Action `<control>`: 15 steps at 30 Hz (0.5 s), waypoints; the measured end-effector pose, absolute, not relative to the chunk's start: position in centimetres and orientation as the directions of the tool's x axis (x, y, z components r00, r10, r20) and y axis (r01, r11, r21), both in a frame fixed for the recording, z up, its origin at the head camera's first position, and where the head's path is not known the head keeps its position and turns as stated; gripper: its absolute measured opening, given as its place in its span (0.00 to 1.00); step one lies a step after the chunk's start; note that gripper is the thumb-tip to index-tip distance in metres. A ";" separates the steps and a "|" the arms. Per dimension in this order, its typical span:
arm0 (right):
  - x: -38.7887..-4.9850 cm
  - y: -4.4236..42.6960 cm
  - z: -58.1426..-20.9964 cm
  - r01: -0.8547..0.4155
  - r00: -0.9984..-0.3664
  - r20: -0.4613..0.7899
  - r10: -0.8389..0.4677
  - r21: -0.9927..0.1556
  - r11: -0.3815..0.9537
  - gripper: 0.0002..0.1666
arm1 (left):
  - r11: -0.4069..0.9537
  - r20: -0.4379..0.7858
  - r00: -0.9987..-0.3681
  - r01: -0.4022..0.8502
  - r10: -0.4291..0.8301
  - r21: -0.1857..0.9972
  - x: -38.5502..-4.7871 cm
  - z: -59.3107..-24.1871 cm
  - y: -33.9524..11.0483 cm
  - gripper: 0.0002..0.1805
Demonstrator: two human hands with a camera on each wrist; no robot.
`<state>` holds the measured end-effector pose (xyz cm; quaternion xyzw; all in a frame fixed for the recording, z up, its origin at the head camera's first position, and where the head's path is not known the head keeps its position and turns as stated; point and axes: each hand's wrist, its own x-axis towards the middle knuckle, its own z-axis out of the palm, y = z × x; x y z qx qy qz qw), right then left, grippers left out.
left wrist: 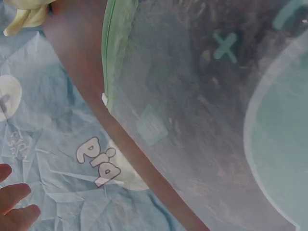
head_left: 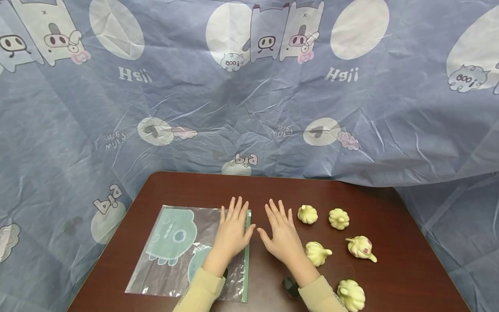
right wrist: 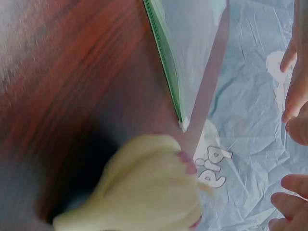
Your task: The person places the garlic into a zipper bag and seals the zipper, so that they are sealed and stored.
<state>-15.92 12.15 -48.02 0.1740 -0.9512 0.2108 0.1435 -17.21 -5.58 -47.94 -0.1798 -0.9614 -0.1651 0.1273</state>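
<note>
Both hands show side by side in the head view, palms down with fingers straight and spread, holding nothing. The left hand (head_left: pixel 232 234) is over the right part of a clear zip bag (head_left: pixel 210 221) with green cartoon prints and a green zip edge; whether it touches the bag, I cannot tell. My right hand (head_left: pixel 281 238) is just right of the bag, beside a garlic bulb (head_left: pixel 316 253). In the left wrist view, fingertips (left wrist: pixel 17 197) appear at the lower left. A large garlic bulb (right wrist: pixel 144 187) fills the lower middle of the right wrist view.
Several other garlic bulbs lie on the right of the brown table (head_left: pixel 273 190), among them one at the back (head_left: pixel 307 214) and one near the front (head_left: pixel 351 295). A blue patterned cloth (head_left: pixel 234 99) hangs behind the table. A small black object (head_left: pixel 290 287) is by the right wrist.
</note>
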 end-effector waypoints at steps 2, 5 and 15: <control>-15.6 11.9 -48.1 -0.406 -0.889 0.361 -0.283 -0.333 0.851 0.40 | 0.881 0.308 -0.902 0.388 0.302 0.271 -16.9 -48.0 -5.7 0.36; -15.0 11.6 -48.5 -0.421 -0.881 0.366 -0.300 -0.318 0.849 0.40 | 0.880 0.313 -0.902 0.386 0.297 0.278 -16.3 -48.1 -6.0 0.35; -13.3 10.7 -49.6 -0.460 -0.865 0.366 -0.344 -0.303 0.835 0.40 | 0.885 0.306 -0.904 0.383 0.299 0.266 -14.9 -48.8 -7.1 0.35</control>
